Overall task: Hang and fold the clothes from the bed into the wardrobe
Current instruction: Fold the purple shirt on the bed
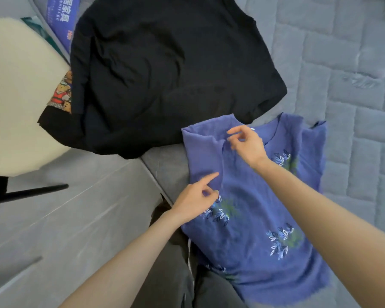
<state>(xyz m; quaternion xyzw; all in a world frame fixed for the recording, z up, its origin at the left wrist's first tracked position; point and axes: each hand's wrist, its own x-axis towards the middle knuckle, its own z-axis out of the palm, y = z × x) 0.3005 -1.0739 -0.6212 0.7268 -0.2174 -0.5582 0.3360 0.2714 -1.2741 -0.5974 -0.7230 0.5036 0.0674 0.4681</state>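
Loosely open, left hand and right hand fingers touch shirt.

Blue embroidered top flat beside rumpled black garment

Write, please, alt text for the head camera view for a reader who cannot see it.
Two hands fold a blue shirt with stitched leaves at the edge of a grey quilted bed: the left hand has its forefinger on the folded-in side, the right hand is at the collar. A black garment lies beyond, a cream chair to the left.
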